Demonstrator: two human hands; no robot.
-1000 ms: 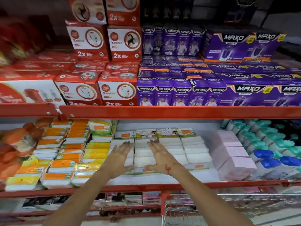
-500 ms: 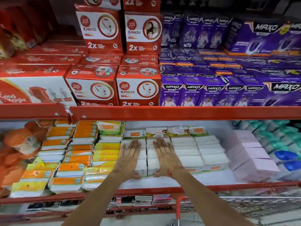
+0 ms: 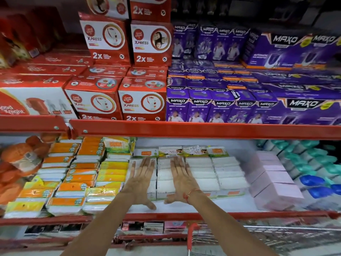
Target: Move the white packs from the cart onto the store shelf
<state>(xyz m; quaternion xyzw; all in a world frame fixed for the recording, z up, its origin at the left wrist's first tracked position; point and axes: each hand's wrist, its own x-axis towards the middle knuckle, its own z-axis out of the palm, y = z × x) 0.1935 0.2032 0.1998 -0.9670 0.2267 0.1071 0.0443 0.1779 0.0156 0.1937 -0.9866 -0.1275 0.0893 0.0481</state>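
Rows of white packs lie flat in the middle of the store shelf, under a red rail. My left hand lies flat with spread fingers on the leftmost row of packs. My right hand lies flat on the row beside it, fingers spread, a red thread on the wrist. Neither hand grips a pack. The cart shows only as a wire rim with a red handle at the lower right, below the shelf; its contents are out of view.
Orange and yellow packs fill the shelf to the left, pink boxes and blue and teal capped bottles to the right. Red boxes and purple boxes crowd the shelf above.
Both hands have slid deeper onto the white packs, pushing them toward the back of the shelf. The view has shifted left and closer to the shelf.
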